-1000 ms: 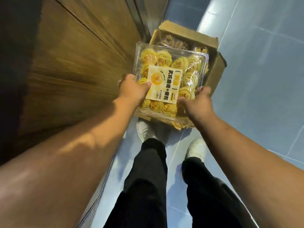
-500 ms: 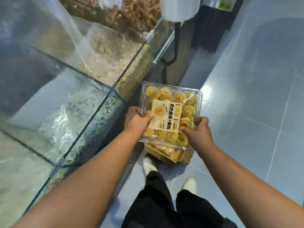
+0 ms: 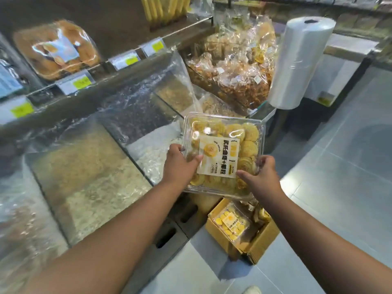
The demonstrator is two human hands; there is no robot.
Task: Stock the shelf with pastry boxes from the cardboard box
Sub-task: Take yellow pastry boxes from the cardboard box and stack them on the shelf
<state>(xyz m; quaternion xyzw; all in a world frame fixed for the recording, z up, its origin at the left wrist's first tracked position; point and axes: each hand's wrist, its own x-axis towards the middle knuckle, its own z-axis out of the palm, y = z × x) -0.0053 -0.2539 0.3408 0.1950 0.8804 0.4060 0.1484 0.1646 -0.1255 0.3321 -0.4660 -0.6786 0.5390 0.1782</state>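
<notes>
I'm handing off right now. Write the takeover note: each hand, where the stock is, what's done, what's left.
Left hand: grips the left edge of the clear plastic pastry box with a white-and-yellow label.
Right hand: grips its right edge.
The box is held in the air over the glass-fronted bins, not on any shelf.
The brown cardboard box sits open on the floor below with at least one more labelled pastry box inside.
Done: one box lifted out.
Left: shelve it, then the rest.

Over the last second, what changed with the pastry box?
The pastry box came up from just above the cardboard box to the level of the glass bins. Unchanged: left hand and right hand grip its near corners; another box remains in the carton.
</notes>
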